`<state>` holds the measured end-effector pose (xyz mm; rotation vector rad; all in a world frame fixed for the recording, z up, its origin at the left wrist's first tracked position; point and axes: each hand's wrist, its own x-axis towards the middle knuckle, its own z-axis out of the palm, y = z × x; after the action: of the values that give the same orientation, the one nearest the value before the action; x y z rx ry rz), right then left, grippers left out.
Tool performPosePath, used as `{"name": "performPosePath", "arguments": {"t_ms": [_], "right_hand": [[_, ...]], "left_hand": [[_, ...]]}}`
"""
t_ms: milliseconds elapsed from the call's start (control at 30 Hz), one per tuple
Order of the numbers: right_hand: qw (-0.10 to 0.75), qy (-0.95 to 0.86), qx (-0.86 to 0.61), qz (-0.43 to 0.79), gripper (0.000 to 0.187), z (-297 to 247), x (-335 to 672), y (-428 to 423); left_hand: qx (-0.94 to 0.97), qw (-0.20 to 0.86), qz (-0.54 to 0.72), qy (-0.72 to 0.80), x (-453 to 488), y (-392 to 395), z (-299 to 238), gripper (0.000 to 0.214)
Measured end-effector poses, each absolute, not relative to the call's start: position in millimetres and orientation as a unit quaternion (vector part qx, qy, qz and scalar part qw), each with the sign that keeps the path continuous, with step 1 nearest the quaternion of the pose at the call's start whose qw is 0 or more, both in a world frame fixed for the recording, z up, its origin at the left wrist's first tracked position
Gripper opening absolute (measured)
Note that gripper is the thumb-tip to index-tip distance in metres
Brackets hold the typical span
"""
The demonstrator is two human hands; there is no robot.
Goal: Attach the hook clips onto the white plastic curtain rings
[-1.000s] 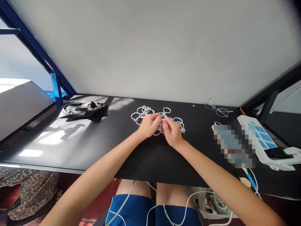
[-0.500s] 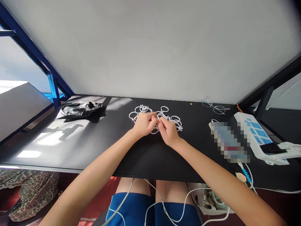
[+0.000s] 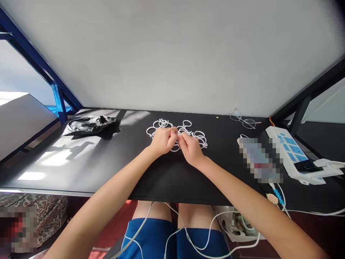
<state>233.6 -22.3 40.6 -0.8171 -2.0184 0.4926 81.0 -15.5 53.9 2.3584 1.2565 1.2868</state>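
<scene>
Several thin white rings [image 3: 163, 122] with small knot-like lumps lie in a loose cluster on the black desk [image 3: 151, 180]. My left hand [image 3: 164, 140] is closed over the middle of the cluster, its thumb and forefinger pinched. Against it, fingertip to fingertip, my right hand [image 3: 192, 148] is pinched too. Both appear to grip part of a white ring, though the fingers hide most of it. Other rings show beyond and to both sides of my hands.
A crumpled black plastic bag [image 3: 88, 126] lies at the left. Eyeglasses [image 3: 248, 123], a blurred phone [image 3: 260, 160] on a cable and a white power strip [image 3: 293, 153] lie at the right. A wall [image 3: 172, 57] rises behind the desk. White cables [image 3: 188, 239] cross my lap.
My hands stay pinched together over the rings with only slight finger movement. The whole view has shifted a little, moving things slightly left and up in the picture.
</scene>
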Motion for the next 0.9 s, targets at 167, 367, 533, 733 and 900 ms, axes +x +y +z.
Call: {"name": "performPosePath", "arguments": {"t_ms": [167,367,533,733,900], "right_hand": [[0.435,-0.813,-0.327,0.208,0.034,41.9,233.9,-23.1],[0.439,-0.814,-0.317,0.211,0.034,42.3,234.2,-23.2],[0.438,-0.813,-0.318,0.213,0.034,41.9,234.3,-23.0],[0.438,-0.812,-0.318,0.218,0.035,39.1,234.4,-23.1],[0.439,-0.812,-0.320,0.215,0.035,40.0,234.4,-22.8]], "left_hand": [[0.796,0.087,0.423,0.423,80.7,-16.5,55.2,0.039],[0.796,0.090,0.424,0.424,81.2,-16.8,55.0,0.040],[0.798,0.086,0.420,0.424,80.8,-16.5,55.5,0.039],[0.801,0.080,0.415,0.424,80.1,-16.8,54.6,0.039],[0.809,0.058,0.395,0.431,80.1,-17.1,55.6,0.040]]}}
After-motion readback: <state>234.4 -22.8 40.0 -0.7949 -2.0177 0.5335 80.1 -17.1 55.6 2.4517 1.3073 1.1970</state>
